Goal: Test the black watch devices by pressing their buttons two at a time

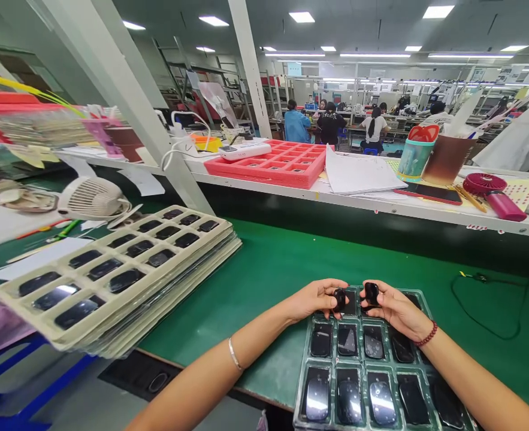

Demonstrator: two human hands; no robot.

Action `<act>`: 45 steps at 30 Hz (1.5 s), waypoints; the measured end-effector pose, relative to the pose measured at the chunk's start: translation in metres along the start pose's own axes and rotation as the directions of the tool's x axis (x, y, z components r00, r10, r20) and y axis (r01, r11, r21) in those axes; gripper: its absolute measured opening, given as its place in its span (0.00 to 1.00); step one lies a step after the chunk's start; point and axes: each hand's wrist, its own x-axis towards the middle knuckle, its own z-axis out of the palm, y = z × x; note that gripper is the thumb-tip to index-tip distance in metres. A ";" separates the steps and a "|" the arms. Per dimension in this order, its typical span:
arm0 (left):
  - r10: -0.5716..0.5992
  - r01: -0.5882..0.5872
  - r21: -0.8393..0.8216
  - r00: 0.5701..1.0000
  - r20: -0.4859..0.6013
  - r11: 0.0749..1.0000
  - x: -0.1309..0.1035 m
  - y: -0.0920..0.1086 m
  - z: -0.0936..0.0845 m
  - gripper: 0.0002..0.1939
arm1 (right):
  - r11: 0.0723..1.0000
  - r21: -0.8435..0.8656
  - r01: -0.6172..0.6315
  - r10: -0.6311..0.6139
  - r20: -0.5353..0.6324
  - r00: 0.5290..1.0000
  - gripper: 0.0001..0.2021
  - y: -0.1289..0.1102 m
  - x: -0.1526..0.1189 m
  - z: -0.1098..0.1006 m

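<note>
My left hand grips a small black glossy rounded part between thumb and fingers. In my right hand is another black glossy part, rounded-square in shape and held upright. Both hands hover over the far row of a clear plastic tray, a short gap between them. Its compartments hold several black glossy rounded pieces. To the left, a stack of cream trays carries similar dark pieces in its top layer.
A white shelf runs behind the green table, bearing a red foam tray, papers, cups and a magenta handheld fan. A white fan stands left. A black cable lies right. Several people sit far back.
</note>
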 end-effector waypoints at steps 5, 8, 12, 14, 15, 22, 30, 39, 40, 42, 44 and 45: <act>-0.001 0.001 0.003 1.000 0.016 1.000 -0.001 0.000 0.002 0.33 | 0.999 -0.033 -0.009 0.010 0.031 0.999 0.19 -0.001 -0.001 0.004; 0.009 -0.009 0.013 1.000 0.009 1.000 -0.001 -0.001 0.004 0.32 | 0.999 -0.042 -0.005 0.007 0.045 0.999 0.19 -0.002 -0.001 0.006; 0.023 -0.021 0.065 0.999 -0.037 0.998 -0.001 0.000 0.007 0.29 | 0.998 -0.071 0.000 0.001 0.023 1.000 0.20 0.000 -0.001 0.005; 0.022 -0.016 0.107 0.998 -0.058 0.994 -0.001 0.000 0.009 0.29 | 0.995 -0.098 0.005 -0.006 -0.004 1.000 0.20 0.002 0.000 0.005; 0.022 -0.013 0.123 0.998 -0.066 0.992 -0.001 0.000 0.009 0.29 | 0.993 -0.121 0.007 -0.010 -0.020 1.000 0.20 0.004 0.000 0.006; 0.017 -0.002 0.161 0.996 -0.092 0.987 -0.001 -0.006 0.013 0.25 | 0.861 -0.493 0.127 -0.171 -0.044 0.984 0.19 0.014 0.000 0.013; 0.051 -0.010 0.252 0.986 -0.156 0.968 -0.003 -0.002 0.016 0.22 | 0.869 -0.475 0.137 -0.154 0.003 0.988 0.16 0.010 0.000 0.011; 0.074 -0.035 0.220 0.982 -0.173 0.975 -0.002 -0.003 0.016 0.21 | 0.870 -0.484 0.093 -0.124 -0.031 0.992 0.16 0.010 0.000 0.013; 0.075 -0.035 0.219 0.981 -0.179 0.975 -0.001 -0.003 0.016 0.20 | 0.866 -0.492 0.087 -0.119 -0.034 0.992 0.16 0.010 0.000 0.013; 0.075 -0.029 0.231 0.978 -0.195 0.973 -0.001 -0.003 0.017 0.19 | 0.861 -0.502 0.081 -0.115 -0.039 0.993 0.17 0.010 0.000 0.013; 0.072 -0.019 0.244 0.976 -0.208 0.970 -0.001 -0.002 0.018 0.19 | 0.860 -0.503 0.083 -0.118 -0.038 0.992 0.17 0.011 0.001 0.012; 0.071 -0.018 0.247 0.975 -0.210 0.969 -0.001 -0.001 0.018 0.18 | 0.861 -0.502 0.085 -0.119 -0.036 0.992 0.17 0.011 0.001 0.012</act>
